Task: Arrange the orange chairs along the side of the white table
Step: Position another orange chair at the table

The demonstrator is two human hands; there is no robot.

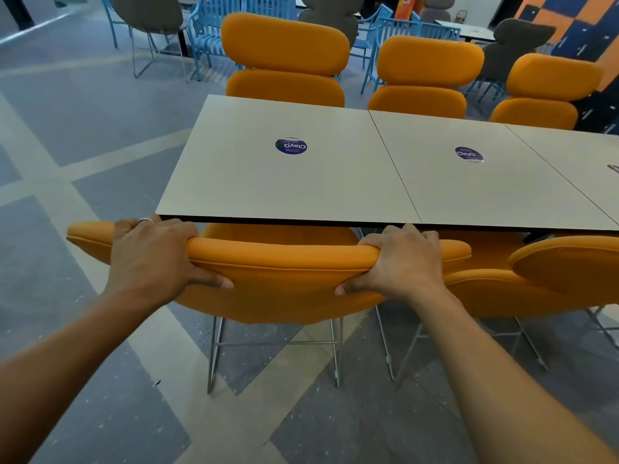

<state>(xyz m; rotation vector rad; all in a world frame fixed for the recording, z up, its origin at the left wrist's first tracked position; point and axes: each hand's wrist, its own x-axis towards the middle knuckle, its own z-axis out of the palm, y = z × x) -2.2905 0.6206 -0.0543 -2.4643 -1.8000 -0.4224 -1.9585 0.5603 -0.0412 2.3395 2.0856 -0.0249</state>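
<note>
An orange chair [278,279] with chrome legs stands at the near side of the white table [254,182], its seat tucked under the table's edge. My left hand [154,256] grips the top of its backrest on the left, fingers over the far side, thumb on the near side. My right hand [398,259] grips the same backrest on the right. A second orange chair [549,279] stands close beside it on the right, also at the near side. Three orange chairs [284,61] line the table's far side.
The table is made of joined square tops with round purple stickers [290,146]. Blue metal chairs [207,25] and grey padded chairs [150,11] stand beyond. Open grey patterned floor [83,128] lies to the left and behind me.
</note>
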